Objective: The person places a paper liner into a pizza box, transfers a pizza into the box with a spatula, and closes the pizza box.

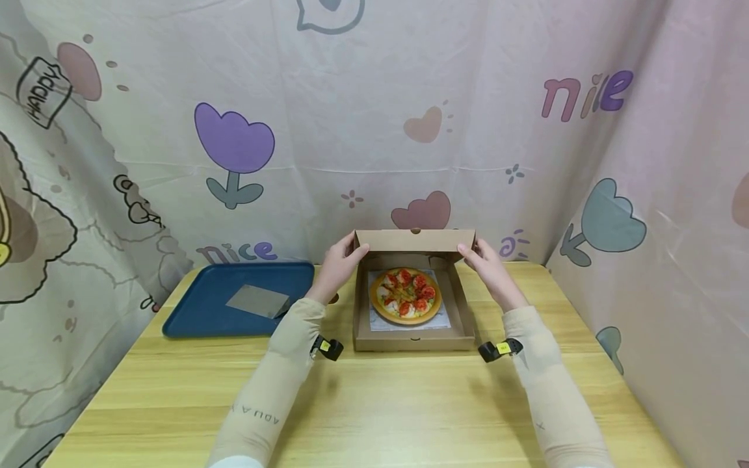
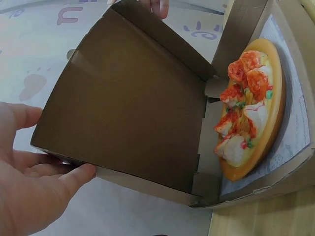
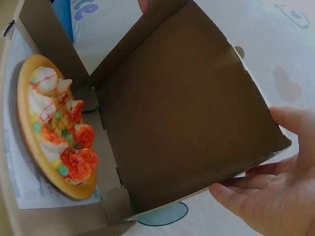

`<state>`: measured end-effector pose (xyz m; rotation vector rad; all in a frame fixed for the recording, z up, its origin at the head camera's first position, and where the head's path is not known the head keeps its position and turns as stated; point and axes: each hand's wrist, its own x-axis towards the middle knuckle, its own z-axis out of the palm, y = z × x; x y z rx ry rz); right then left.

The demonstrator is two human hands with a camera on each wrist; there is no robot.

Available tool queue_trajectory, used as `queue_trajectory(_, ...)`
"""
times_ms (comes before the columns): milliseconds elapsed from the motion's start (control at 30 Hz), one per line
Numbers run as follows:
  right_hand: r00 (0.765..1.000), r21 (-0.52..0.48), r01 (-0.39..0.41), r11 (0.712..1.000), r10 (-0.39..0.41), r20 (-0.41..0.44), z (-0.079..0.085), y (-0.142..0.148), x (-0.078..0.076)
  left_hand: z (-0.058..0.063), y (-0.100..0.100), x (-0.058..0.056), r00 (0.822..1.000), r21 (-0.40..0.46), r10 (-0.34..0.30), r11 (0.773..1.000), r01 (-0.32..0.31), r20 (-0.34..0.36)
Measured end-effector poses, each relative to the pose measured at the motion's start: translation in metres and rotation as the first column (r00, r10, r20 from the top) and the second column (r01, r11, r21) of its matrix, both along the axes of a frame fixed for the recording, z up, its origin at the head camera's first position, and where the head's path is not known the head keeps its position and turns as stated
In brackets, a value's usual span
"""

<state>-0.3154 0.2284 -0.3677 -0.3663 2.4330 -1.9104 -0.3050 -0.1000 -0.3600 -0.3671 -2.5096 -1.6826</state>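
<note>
A cardboard pizza box (image 1: 414, 344) stands on the table with its lid (image 1: 415, 240) raised. My left hand (image 1: 338, 266) grips the lid's left corner, thumb and fingers on either side of the cardboard. On the opposite corner, my right hand (image 1: 491, 270) holds the lid the same way. Both wrist views show the brown inner face of the lid (image 2: 123, 93) tilted up between the hands. Inside the box lies a round pizza (image 1: 406, 296) with red and white toppings. Patterned white paper (image 1: 377, 318) is spread beneath it.
To the left of the box is a blue tray (image 1: 199, 318). A flat grey blade-like piece (image 1: 257, 300) lies on it, its right end partly hidden behind the left forearm. A printed curtain (image 1: 351, 130) hangs behind the wooden table (image 1: 409, 409) and along both sides.
</note>
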Motion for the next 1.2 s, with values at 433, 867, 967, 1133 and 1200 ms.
queue_trajectory(433, 0.999, 0.086, 0.032, 0.996, -0.031, -0.016, -0.012, 0.005, 0.005, -0.014, -0.004, 0.009, 1.000, 0.052, -0.016, 0.999, 0.015, 0.009)
queue_trajectory(867, 0.997, 0.038, 0.049, 0.998, -0.046, -0.061, -0.032, 0.006, 0.016, -0.034, -0.002, 0.018, 0.999, 0.115, -0.006, 0.993, 0.010, -0.038)
queue_trajectory(967, 0.996, 0.014, 0.044, 0.999, -0.043, -0.079, -0.038, 0.006, 0.018, -0.039, -0.001, 0.021, 0.998, 0.114, -0.001, 0.993, 0.007, -0.057)
queue_trajectory(1133, 0.993, -0.010, 0.032, 0.999, -0.033, -0.117, -0.049, 0.008, 0.021, -0.047, 0.001, 0.026, 0.995, 0.111, 0.001, 0.994, 0.010, -0.096)
queue_trajectory(1200, 0.991, -0.012, 0.023, 1.000, -0.024, -0.129, -0.054, 0.009, 0.021, -0.050, 0.001, 0.028, 0.994, 0.118, -0.002, 0.993, 0.015, -0.108)
